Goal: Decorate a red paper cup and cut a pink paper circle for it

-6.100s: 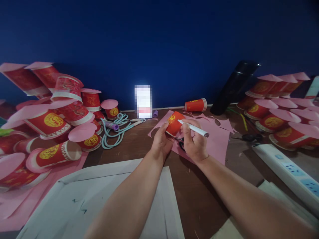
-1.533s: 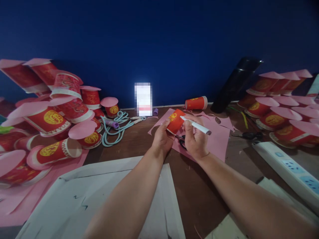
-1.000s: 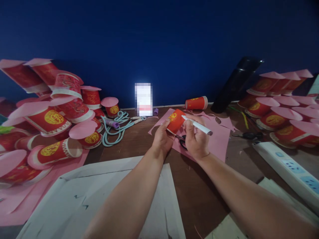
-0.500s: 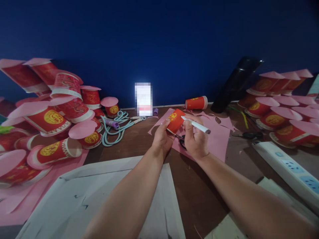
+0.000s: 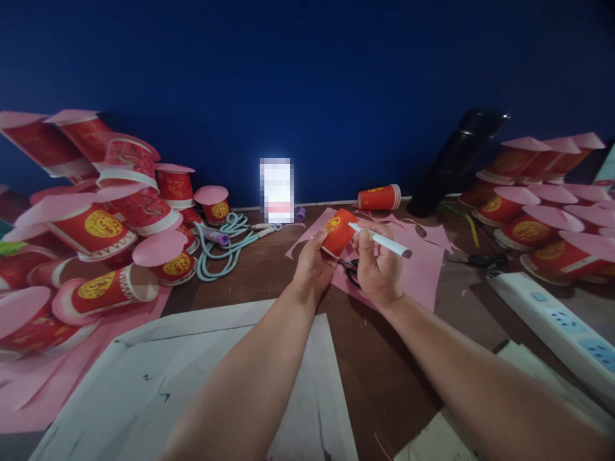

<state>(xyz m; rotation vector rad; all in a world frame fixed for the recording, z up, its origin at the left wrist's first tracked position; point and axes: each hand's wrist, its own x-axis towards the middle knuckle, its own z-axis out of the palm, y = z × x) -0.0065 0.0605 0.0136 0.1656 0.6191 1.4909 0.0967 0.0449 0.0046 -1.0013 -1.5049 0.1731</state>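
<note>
My left hand (image 5: 312,266) is closed around a red paper cup (image 5: 339,233) with gold lettering, held tilted above the table. In my right hand (image 5: 379,269) is a white marker (image 5: 387,242), gripped like a pen. The marker's front end meets the cup's side near its right edge; I cannot make out a mark there. Below the hands lie cut pink paper (image 5: 420,275) and a pair of scissors (image 5: 352,271), partly hidden by my right hand. Just behind, a stack of red paper cups (image 5: 377,198) rests on its side.
Red cups with pink paper discs crowd the left (image 5: 103,227) and right (image 5: 531,230). A glowing phone (image 5: 277,192) stands by the blue wall. Nearby are a light-blue cord (image 5: 214,275), a black bottle (image 5: 446,163), a power strip (image 5: 552,320) and a white board (image 5: 192,378).
The marker has tipped slightly, its rear end shifting a little right, while its front stays at the cup. The left hand and cup have hardly moved.
</note>
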